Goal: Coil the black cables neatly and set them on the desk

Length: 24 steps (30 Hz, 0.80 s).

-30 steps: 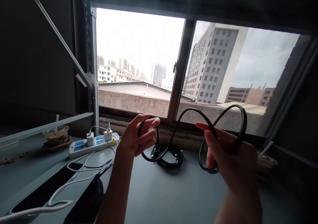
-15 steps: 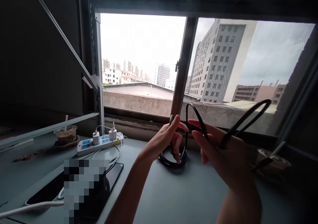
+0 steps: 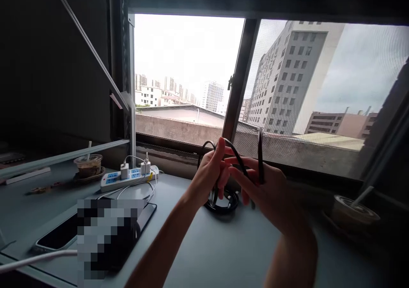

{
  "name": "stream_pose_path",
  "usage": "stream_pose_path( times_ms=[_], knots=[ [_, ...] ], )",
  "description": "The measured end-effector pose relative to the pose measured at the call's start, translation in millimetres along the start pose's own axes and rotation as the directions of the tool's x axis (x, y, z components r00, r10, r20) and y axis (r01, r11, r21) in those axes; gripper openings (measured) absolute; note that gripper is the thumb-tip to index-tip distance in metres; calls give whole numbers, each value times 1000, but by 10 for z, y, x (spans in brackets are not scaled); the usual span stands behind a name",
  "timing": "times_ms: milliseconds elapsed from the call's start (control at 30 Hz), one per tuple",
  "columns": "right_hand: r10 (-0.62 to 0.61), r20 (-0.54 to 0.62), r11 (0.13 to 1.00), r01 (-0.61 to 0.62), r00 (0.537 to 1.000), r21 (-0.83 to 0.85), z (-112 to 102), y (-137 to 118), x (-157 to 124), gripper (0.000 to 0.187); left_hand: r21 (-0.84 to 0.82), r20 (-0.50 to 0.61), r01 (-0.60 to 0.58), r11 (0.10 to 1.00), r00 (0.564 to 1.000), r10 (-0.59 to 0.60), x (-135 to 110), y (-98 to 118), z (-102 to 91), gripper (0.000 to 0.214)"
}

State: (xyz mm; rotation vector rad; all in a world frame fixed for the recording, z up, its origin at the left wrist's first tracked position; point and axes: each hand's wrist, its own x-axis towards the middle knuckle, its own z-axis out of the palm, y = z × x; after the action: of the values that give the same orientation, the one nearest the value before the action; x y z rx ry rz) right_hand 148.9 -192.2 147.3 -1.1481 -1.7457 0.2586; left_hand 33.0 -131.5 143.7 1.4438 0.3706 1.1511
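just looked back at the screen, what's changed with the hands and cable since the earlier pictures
The left hand has moved right and the right hand left, so they now overlap in view. The thin black cable's loops have drawn closer together. Both still hold it. The coiled black cable and white rectangular power strip stayed put.

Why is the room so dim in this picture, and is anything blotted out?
Head view: glare whitens the left window pane, probably leaving the left hand, right hand and black cable dim; head view: blocky squares cover part of the desk's left side; head view: the far-right cup sinks into shadow.
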Motion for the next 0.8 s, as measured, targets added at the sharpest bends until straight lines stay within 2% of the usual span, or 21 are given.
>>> stream_pose_path(
  times_ms=[167, 267, 367, 567, 700, 800],
  knots=[
    [-3, 33, 999, 1, 999, 53, -56, 71, 4, 20, 110, -65, -58, 992, 996, 65, -18, -3, 100, 35],
    [-20, 76, 996, 13, 997, 85, -80, 108, 16, 17, 187, -86, -105, 977, 989, 123, -6, -33, 124, 30],
    [-18, 69, 994, 10, 997, 108, -90, 116, 28, 18, 230, -109, -138, 963, 980, 167, 8, -53, 129, 28],
    [-20, 52, 978, 8, 998, 209, -38, 27, -2, 31, 196, -180, -119, 973, 971, 155, -23, -11, 86, 24],
    [-64, 55, 970, 49, 996, 237, 15, -29, -26, 28, 159, -152, -127, 979, 977, 152, -75, 59, 20, 20],
    [-52, -23, 972, 56, 998, 228, 18, -9, -17, 27, 147, -114, -111, 983, 985, 128, -112, 129, -33, 16]
  ],
)
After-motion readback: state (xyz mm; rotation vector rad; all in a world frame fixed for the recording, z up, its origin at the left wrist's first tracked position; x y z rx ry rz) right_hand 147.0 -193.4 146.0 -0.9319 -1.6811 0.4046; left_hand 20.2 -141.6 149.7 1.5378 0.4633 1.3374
